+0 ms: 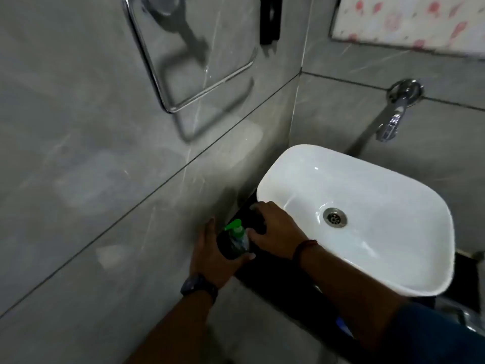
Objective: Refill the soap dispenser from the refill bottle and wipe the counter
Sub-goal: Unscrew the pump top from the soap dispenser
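Left hand (210, 254) wrapped round soap dispenser (235, 243), a dark bottle with a green pump, thumb across its front. Dispenser sits at the wall end of the black counter (262, 277), just left of the white basin (288, 156). Right hand (275, 229) beside it, fingers curled over a dark lump (258, 223); what it is, cannot tell. Chrome tap (391, 124) on the wall above the basin.

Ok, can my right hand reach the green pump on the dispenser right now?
Probably yes. The right hand sits right beside the green pump, which stands uncovered, since the left hand grips only the dispenser body. But the right hand's fingers seem curled round a dark object.
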`<action>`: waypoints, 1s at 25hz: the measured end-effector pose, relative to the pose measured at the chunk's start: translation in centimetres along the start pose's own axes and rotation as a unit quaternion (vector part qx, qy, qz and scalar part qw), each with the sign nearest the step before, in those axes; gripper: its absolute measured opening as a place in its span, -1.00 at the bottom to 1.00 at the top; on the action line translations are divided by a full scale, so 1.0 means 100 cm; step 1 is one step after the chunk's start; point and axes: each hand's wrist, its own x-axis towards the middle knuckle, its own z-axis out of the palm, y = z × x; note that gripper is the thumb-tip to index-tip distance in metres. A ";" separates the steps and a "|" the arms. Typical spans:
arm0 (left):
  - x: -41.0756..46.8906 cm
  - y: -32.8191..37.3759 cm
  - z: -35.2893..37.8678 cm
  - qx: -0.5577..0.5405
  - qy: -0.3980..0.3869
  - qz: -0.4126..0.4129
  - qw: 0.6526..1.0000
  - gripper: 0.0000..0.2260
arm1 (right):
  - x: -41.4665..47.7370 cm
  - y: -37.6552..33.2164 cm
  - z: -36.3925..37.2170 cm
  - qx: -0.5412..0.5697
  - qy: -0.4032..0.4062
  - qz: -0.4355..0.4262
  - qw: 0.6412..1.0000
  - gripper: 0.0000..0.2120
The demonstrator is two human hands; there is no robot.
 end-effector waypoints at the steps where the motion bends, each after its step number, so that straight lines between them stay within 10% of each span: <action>1: 0.006 -0.007 0.007 -0.026 -0.017 -0.017 0.999 0.18 | 0.004 0.002 0.013 0.012 -0.005 0.002 1.000 -0.55; 9: 0.041 -0.032 0.060 -0.085 -0.048 0.028 0.995 -0.43 | 0.029 0.021 0.067 0.046 0.041 0.042 0.997 -0.63; 25: 0.055 0.066 0.018 0.051 0.119 0.206 0.970 -0.54 | 0.029 0.003 -0.033 0.143 0.089 0.001 0.986 -0.70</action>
